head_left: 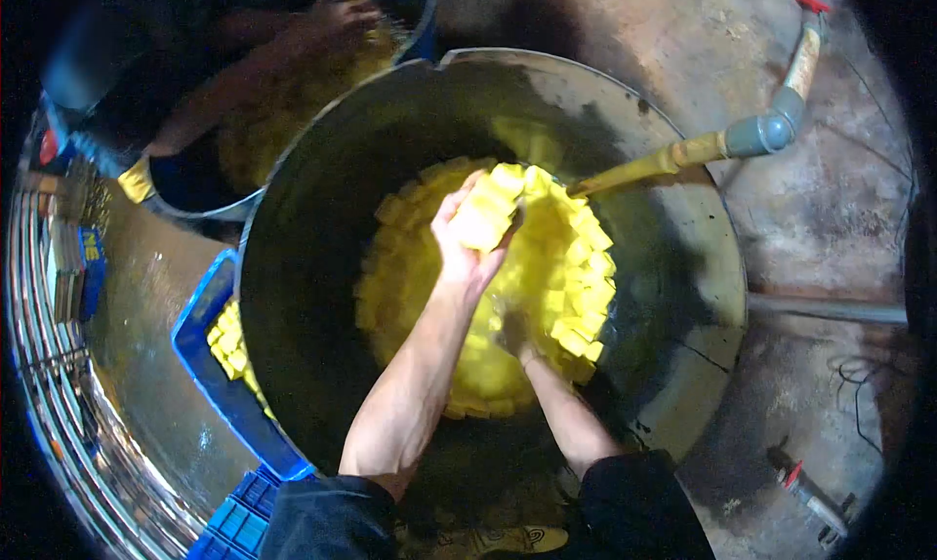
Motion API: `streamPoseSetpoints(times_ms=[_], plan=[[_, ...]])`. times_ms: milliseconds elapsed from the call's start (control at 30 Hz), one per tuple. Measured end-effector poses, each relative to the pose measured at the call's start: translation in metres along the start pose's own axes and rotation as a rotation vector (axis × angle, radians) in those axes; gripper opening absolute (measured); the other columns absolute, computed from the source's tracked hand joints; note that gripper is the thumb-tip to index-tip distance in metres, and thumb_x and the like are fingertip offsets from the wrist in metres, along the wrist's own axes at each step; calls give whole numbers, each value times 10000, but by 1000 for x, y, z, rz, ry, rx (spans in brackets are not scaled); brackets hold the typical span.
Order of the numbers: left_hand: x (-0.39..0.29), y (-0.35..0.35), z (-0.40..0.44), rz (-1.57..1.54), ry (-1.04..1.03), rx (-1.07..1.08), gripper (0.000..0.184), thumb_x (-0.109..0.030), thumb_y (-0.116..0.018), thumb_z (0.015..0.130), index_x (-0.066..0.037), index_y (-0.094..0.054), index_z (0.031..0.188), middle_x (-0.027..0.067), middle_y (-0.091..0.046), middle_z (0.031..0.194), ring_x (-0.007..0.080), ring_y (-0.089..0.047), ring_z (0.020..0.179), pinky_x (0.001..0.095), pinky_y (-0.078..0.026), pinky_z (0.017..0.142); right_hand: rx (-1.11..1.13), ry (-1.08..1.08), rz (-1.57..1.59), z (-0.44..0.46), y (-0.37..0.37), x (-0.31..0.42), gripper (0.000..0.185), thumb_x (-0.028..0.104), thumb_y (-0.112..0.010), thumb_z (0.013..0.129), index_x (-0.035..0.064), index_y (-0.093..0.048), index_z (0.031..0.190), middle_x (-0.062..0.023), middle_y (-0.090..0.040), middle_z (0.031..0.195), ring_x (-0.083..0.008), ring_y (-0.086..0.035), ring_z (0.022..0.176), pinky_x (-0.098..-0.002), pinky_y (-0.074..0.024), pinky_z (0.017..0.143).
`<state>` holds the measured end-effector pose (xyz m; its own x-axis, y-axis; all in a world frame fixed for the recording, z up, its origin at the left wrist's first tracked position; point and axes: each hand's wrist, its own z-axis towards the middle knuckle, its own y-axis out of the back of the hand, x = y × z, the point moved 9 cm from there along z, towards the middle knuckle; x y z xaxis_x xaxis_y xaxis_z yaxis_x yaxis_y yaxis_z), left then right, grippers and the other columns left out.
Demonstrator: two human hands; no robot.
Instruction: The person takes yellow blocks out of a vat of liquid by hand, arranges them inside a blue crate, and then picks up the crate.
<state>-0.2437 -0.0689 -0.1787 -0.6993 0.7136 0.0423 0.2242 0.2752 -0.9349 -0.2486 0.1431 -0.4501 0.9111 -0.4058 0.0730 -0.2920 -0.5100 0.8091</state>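
Observation:
Above the vat, my left hand (455, 243) is closed around a stack of yellow tofu blocks (490, 209). My right hand (512, 334) reaches down into the cloudy yellow liquid (478, 365); its fingers are dim and blurred, so their grip cannot be made out. Both hands are inside a large round dark vat (303, 228). More tofu blocks (589, 277) are piled in a ring around the liquid, brightest along the right side.
A pipe (673, 158) slants over the vat's right rim. To the left stands a blue crate (200, 311) holding yellow blocks, with another blue crate (234, 521) below it. At the upper left, another person's arm (234, 82) reaches into a second vat (210, 212).

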Motion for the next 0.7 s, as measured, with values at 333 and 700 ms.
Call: streamPoseSetpoints(times_ms=[333, 700], plan=[[-151, -192, -157, 0, -257, 378, 306, -222, -511, 792, -44, -566, 1035, 143, -619, 1030, 312, -615, 903, 471, -510, 820, 488, 421, 1188, -119, 218, 151, 326, 163, -672, 811, 31, -574, 1092, -83, -610, 925, -159, -592, 923, -293, -494, 749], [-283, 25, -323, -66, -531, 89, 385, -187, -492, 813, -48, -523, 1170, 148, -608, 1104, 284, -611, 966, 388, -500, 865, -330, 1008, 327, -302, 395, 444, 410, 173, -801, 647, 53, -581, 972, -151, -562, 1068, -302, -541, 1047, -418, -420, 881]])
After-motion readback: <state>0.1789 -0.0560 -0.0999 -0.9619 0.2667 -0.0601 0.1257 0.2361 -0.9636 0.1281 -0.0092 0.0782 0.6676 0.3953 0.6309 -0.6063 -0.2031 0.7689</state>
